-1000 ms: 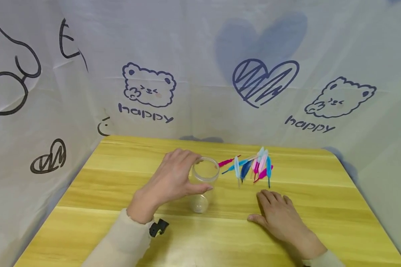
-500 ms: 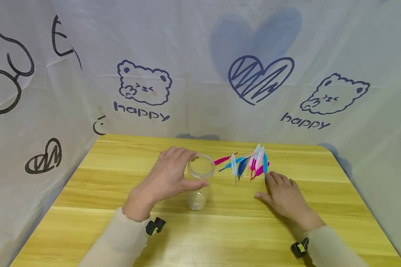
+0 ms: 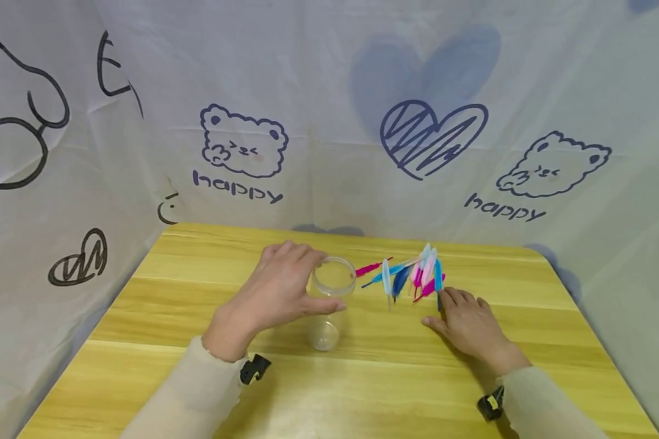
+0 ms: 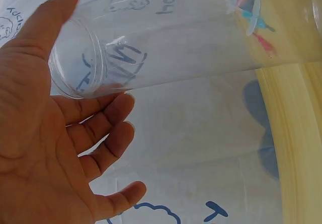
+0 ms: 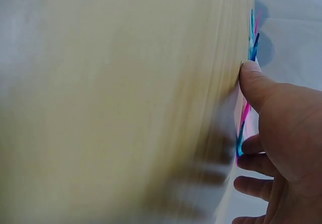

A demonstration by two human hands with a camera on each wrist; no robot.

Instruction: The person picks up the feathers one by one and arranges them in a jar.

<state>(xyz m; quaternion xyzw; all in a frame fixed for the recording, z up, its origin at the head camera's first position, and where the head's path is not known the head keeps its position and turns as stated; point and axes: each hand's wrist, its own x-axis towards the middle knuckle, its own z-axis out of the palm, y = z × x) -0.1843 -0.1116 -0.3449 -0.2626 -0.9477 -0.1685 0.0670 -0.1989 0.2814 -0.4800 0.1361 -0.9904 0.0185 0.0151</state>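
Left hand (image 3: 277, 292) is gripping the jar (image 3: 334, 286), loose-fingered right hand (image 3: 469, 323) likely readying a pickup, needing to pinch a feather (image 3: 438, 274) near the surface's (image 3: 395, 390) far edge.

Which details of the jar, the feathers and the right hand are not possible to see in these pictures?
Exact count of feathers: head view, they overlap.
Whether the right hand touches the nearest blue feather: head view, contact too small.
Feather outlines: right wrist view, edge-on and partly behind the hand.
Base of the jar: left wrist view, cut off by right edge.
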